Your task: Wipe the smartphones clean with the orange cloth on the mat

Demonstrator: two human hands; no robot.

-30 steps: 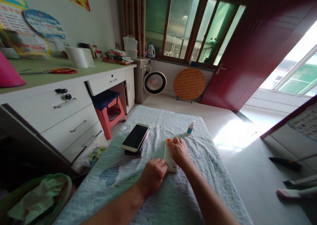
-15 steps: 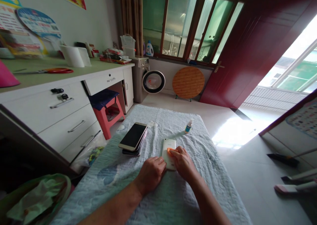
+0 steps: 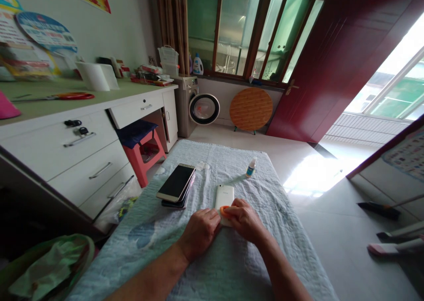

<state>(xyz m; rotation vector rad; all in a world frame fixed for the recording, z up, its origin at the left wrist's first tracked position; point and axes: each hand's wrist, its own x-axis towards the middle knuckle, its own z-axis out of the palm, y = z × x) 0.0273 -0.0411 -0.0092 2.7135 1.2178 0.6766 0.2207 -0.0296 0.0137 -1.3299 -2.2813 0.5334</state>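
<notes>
Since the earlier frames, the right hand (image 3: 245,220) has slid the orange scrap (image 3: 224,211) down from the far end of the white phone (image 3: 225,194) to its near half. Everything else on the cloth-covered worktop (image 3: 228,150) looks like it's stayed put.

The phone's lying flat, back up, long sides running away from us, right of the stack of phones (image 3: 176,182) and on the near side of the little spray bottle (image 3: 251,168). It's plain white with rounded corners, dark camera dots by the far left corner and a faint mark below them that we can't read.

As for the grip, the right one is pinched closed on the orange scrap, fingers bunched, pressing it onto the phone's back. The left hand (image 3: 200,230) has its fingers curled down at the phone's near left edge. We can't tell whether that grip is pinching the edge or just steadying it, since the thumb's tucked out of view.

Both hands cover much of the phone's near end. The scrap is mostly under the fingers, so its full shape is anyone's guess. Both forearms run out of the bottom of the shot.
</notes>
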